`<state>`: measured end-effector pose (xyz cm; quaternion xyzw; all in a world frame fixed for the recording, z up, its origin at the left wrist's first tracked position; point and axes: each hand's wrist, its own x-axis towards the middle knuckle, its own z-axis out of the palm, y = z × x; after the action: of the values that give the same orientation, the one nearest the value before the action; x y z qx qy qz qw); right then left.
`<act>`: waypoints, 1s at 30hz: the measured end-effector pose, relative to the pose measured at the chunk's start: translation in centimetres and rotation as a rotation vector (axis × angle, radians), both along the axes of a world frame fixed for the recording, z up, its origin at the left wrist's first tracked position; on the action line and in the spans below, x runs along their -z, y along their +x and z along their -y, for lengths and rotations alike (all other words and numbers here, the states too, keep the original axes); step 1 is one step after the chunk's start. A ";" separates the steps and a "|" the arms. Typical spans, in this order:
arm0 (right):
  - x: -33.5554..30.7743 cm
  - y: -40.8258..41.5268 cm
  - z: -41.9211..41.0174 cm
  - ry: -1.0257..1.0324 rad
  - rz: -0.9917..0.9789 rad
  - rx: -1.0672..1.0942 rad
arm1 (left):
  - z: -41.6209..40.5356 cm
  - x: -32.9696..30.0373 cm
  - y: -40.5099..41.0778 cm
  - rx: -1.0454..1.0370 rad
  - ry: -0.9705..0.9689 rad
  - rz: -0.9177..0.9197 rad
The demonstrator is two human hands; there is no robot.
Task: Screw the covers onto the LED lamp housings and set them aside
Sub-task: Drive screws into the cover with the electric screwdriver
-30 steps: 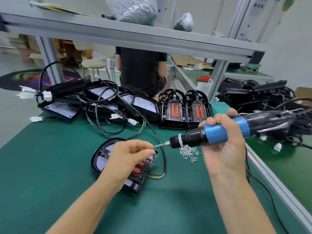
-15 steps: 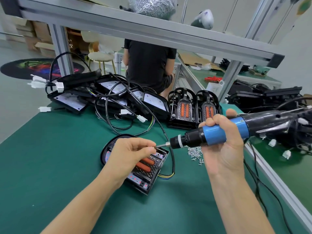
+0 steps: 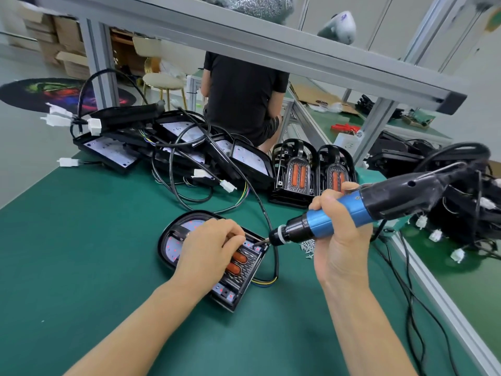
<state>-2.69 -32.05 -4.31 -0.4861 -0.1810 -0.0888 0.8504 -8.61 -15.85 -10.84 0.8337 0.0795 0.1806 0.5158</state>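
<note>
Green bench matting (image 3: 81,267) carries the lamp housing (image 3: 217,267) at centre, long axis running from its rounded far-left end to its square near-right end. Your left hand (image 3: 208,253) rests curled on its cover, fingertips apparently pinching a screw. Your right hand (image 3: 339,234) grips the electric screwdriver (image 3: 352,210), bit pointing left-down at the far-right corner.

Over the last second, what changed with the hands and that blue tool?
The right hand brought the blue screwdriver down, so its tip now meets the corner of the lamp on the green table. The left hand dropped with it onto the lamp's cover. Both grips stayed the same, and the screw pile and the finished lamps behind did not move.
</note>
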 end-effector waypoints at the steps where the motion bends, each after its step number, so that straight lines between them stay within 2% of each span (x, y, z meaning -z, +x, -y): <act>1: 0.0 0.0 -0.1 -0.004 -0.001 0.007 | 0.0 0.1 0.1 -0.003 0.011 0.006; 11: 0.2 0.0 -0.4 -0.038 0.035 -0.043 | -0.1 0.4 0.3 0.006 0.014 0.012; 17: 0.3 0.0 -0.1 0.002 0.011 -0.043 | -0.5 0.5 0.7 0.009 0.083 -0.006; 22: -0.1 0.2 1.7 0.113 -0.008 0.059 | 0.0 -0.7 0.8 0.017 0.065 -0.054; 24: -0.5 0.5 3.2 0.169 0.005 0.121 | 0.9 -1.9 1.6 0.023 0.176 -0.038; 27: -0.7 1.1 5.7 0.205 0.019 0.205 | 3.2 -3.8 4.0 0.101 0.531 0.011; 30: -0.1 1.6 7.8 0.199 -0.009 0.292 | 6.7 -4.0 7.0 0.196 0.687 -0.065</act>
<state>-1.05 -39.80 -4.23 -0.4211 -0.0949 -0.2266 0.8731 -1.56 -22.55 -6.83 0.9674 -0.0498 0.1198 0.2175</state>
